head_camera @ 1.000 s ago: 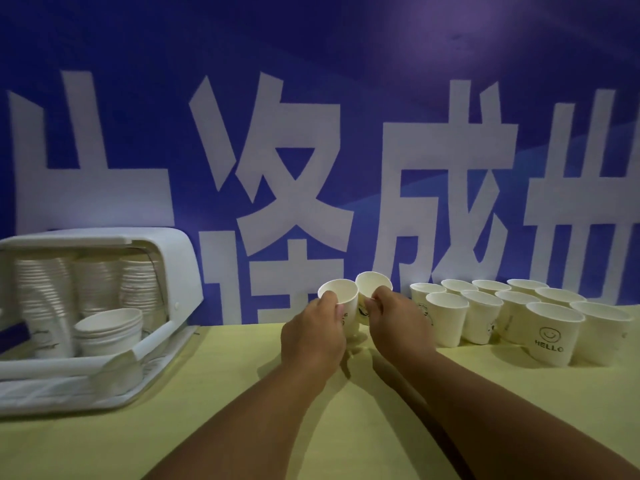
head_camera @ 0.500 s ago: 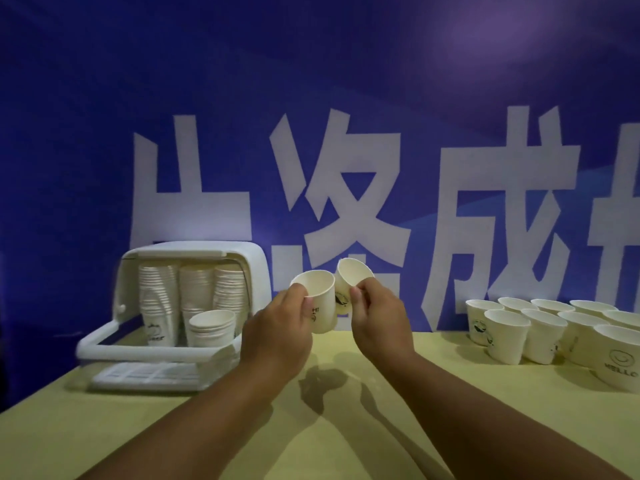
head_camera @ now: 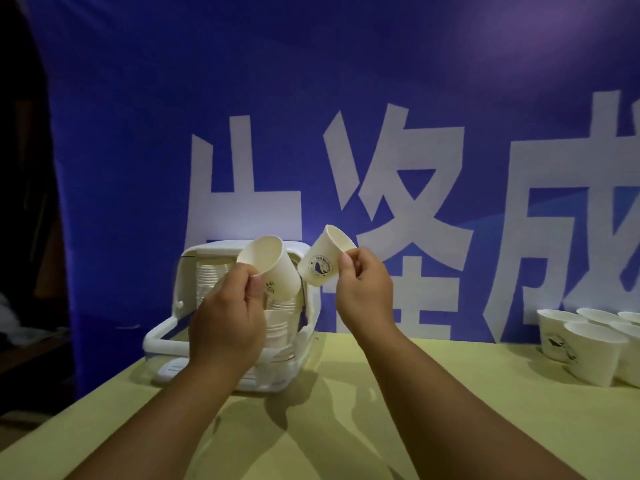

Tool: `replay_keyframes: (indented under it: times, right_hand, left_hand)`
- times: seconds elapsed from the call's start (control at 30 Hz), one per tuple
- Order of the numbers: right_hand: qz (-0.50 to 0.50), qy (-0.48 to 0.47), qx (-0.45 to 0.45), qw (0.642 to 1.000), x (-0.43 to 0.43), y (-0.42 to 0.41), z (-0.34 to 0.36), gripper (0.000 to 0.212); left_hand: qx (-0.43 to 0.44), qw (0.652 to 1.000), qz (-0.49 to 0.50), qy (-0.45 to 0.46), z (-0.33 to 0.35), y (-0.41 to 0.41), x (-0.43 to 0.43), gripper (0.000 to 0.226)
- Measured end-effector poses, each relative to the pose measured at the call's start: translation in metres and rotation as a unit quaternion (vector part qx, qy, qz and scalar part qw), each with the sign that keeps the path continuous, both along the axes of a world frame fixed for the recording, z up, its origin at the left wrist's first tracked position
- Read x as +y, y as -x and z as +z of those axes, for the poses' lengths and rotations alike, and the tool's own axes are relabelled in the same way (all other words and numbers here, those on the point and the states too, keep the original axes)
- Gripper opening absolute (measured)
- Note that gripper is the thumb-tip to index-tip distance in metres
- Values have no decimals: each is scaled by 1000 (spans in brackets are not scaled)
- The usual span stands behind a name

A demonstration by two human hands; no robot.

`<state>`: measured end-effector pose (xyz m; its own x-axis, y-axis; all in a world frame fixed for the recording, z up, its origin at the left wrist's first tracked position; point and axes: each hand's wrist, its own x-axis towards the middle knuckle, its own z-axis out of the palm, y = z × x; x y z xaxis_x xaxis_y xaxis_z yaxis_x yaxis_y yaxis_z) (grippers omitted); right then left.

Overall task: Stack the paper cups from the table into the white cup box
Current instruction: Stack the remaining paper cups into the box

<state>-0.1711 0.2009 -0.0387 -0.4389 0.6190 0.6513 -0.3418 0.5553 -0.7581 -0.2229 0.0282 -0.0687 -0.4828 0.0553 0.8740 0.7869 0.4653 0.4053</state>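
cups in both hands, raised in front of the cup box

left hand (head_camera: 225,327) pinches a plain white paper cup (head_camera: 275,271) at the rim between thumb and fingers, and the cup is tipped so its open mouth faces up and back toward the camera. right hand (head_camera: 363,292) pinches a second paper cup (head_camera: 320,263) by its side wall. that one leans the other way, mouth up and to the right, with a round dark printed logo facing the camera. both cups are off the table and just beside each other, bases nearly meeting; whether they touch cannot be told

white cup box (head_camera: 211,247) sits near the far left corner of the yellow-green table (head_camera: 346,410), its front open toward the camera, partly hidden behind the left hand and its cup. inside it stand stacks of nested cups (head_camera: 207,282), with a shorter stack lower down at the front

at the far right edge of the table a cluster of loose paper cups (head_camera: 592,355) stands upright, mouths up, close together and well apart from the box. some carry a dark print

behind the table hangs a blue banner (head_camera: 311,98) with large white characters
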Motion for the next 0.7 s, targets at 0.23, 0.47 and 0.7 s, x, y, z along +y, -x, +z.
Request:
replay_keyframes:
  times: [0.23, 0.47, 0.7]
  right_hand:
    - [4, 4, -17, 1000, -2, 6, -5, 11]
    - [22, -66, -37, 997, -12, 8, -5, 9]
    - [1, -206, -120, 971, -30, 11, -17, 17]
  left_hand:
    - [-74, 984, 67, 148, 2, 19, -15, 22]
    - [-145, 937, 93, 304, -7, 26, -15, 20]
    - [-140, 943, 73, 293, -15, 28, -18, 18]
